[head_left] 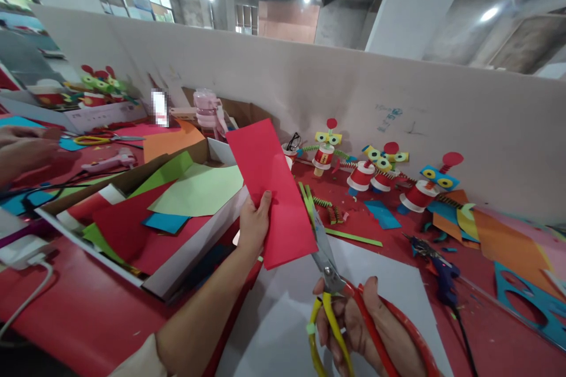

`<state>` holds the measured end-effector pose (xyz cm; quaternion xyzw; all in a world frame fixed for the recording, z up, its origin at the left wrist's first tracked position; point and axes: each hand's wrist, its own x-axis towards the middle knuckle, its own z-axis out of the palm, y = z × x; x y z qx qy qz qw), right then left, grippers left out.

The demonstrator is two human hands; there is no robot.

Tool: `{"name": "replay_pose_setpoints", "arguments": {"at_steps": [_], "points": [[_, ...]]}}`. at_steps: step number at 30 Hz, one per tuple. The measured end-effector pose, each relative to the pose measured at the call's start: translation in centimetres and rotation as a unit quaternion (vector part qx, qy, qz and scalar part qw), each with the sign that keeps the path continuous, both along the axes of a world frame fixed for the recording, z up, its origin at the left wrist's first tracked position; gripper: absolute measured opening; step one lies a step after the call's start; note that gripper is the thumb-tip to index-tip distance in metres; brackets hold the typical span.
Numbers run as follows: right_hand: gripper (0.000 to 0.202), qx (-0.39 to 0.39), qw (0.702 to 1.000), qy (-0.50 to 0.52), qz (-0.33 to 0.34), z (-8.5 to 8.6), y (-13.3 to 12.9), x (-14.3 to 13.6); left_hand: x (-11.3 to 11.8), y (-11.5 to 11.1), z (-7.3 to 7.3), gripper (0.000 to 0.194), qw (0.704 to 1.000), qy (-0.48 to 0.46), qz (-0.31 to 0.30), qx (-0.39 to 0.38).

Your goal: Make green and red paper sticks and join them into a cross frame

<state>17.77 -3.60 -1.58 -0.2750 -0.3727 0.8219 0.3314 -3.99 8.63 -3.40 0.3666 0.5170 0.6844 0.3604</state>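
My left hand (255,222) grips a red sheet of paper (276,188) near its left edge, thumb on the front and the other fingers mostly behind it. The paper is held up at a tilt over a white sheet (375,271) on the table. In my right hand (358,324) is a pair of scissors (328,274) with one yellow and one red handle. Their blades point up and to the left, beside the red paper's lower right edge. Whether the blades touch the paper I cannot tell.
An open box (177,268) with coloured paper stands on the left. Several paper-cup figures (362,177) line the white partition (309,85). A glue gun (442,274) and a blue cut-out sheet (526,300) lie to the right. Another person's hand (26,150) shows at far left, near other scissors (95,140).
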Motion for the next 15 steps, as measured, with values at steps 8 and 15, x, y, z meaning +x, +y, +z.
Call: {"name": "replay_pose_setpoints", "arguments": {"at_steps": [8, 15], "points": [[0.073, 0.010, 1.000, 0.013, -0.005, 0.0, 0.1, 0.3, 0.5, -0.5, 0.5, 0.029, 0.998, -0.059, -0.016, -0.017], [0.075, 0.019, 1.000, 0.009, 0.008, 0.9, 0.1, 0.5, 0.0, -0.3, 0.9, 0.031, 0.999, -0.039, -0.017, -0.010]]}}
